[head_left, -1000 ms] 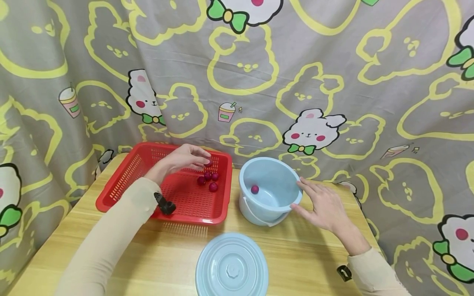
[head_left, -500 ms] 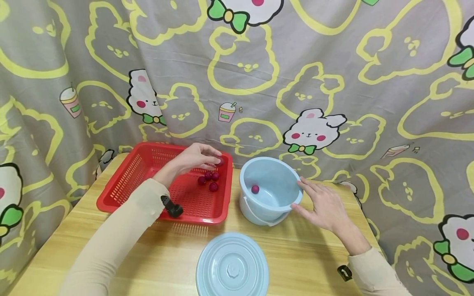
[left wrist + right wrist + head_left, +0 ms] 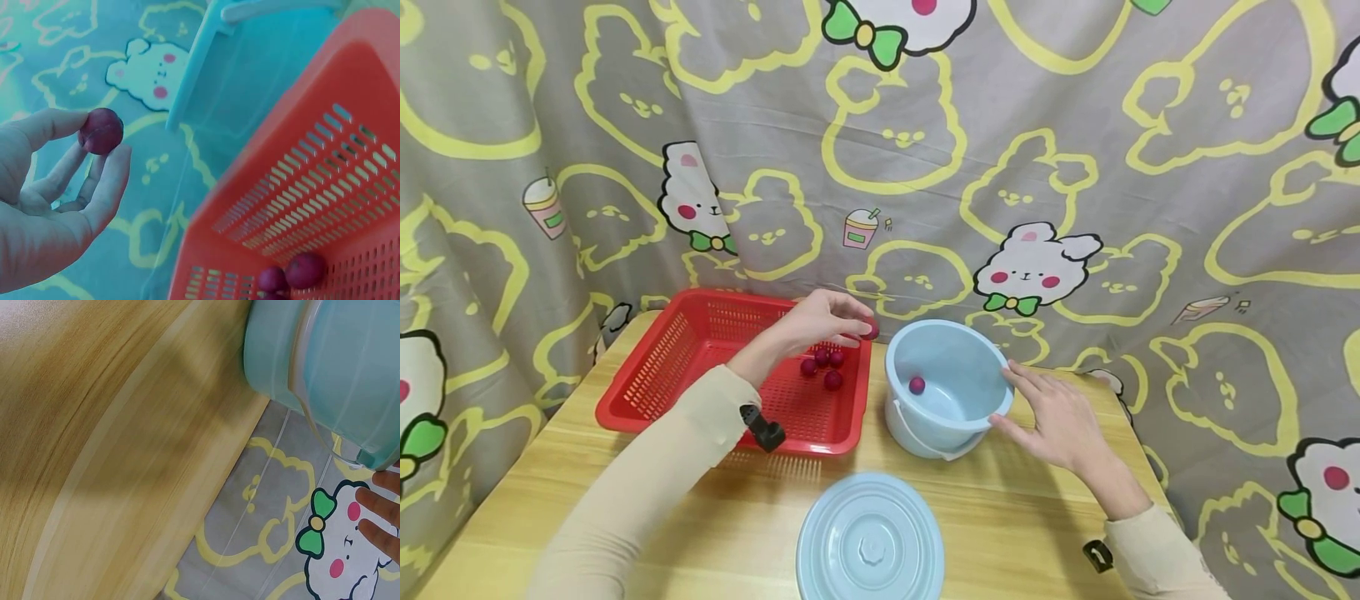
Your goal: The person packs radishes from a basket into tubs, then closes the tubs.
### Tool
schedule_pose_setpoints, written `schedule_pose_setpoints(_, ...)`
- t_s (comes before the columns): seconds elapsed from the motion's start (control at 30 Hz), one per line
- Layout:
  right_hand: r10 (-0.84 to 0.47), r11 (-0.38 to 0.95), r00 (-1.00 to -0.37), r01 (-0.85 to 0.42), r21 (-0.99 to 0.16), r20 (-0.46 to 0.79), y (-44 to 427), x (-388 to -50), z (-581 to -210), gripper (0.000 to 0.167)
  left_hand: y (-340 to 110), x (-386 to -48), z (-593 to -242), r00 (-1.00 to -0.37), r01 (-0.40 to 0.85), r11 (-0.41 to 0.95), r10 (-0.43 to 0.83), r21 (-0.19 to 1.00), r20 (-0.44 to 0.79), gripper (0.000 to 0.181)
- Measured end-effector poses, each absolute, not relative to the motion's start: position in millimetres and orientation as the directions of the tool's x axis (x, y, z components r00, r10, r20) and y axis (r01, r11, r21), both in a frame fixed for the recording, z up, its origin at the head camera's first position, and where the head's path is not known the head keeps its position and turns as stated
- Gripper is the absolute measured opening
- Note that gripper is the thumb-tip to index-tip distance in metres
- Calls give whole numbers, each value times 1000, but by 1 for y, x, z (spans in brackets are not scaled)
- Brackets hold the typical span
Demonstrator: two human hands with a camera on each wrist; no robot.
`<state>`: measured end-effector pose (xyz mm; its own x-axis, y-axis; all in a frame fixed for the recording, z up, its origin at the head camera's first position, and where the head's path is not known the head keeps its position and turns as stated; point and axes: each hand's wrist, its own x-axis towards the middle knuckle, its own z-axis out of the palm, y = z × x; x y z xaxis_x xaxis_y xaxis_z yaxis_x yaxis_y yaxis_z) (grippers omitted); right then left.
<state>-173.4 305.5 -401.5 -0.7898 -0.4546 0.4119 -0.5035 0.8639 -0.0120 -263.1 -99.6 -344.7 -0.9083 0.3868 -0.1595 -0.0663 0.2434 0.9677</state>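
Observation:
My left hand (image 3: pixel 822 323) pinches a dark red plum (image 3: pixel 101 131) between thumb and fingertips. It is above the right rear rim of the red basket (image 3: pixel 613 408), just left of the light blue bucket (image 3: pixel 925 433). Several more plums (image 3: pixel 832 380) lie on the basket floor toward its right side. Inside the bucket, one plum (image 3: pixel 917 385) rests on the bottom. My right hand (image 3: pixel 1060 417) touches the bucket's right rim with spread, fairly straight fingers; in the right wrist view only some fingers (image 3: pixel 378 506) show at the edge.
A round light blue lid (image 3: pixel 871 542) with a small knob lies on the wooden table (image 3: pixel 1015 533) in front of the bucket. The bucket's handle (image 3: pixel 917 437) hangs down at its front. Behind the table hangs a grey patterned curtain (image 3: pixel 925 200).
My left hand has carried the plum rightward from over the basket's inside to its right rim, nearer the bucket. My right hand stays at the bucket's rim.

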Motion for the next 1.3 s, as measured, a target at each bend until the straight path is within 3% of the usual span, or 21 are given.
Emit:
schedule_pose_setpoints(0.47,-454,865,-787,-502,-7,418,306,-172,-402,73,-68,-252,-334,-880,-30,238,454,971,-138,34)
schedule_pose_setpoints(1.3,-455,865,-786,-501,-1,419,306,-174,-403,73,-23,-252,-350,-854,35,354,496,935,-156,25)
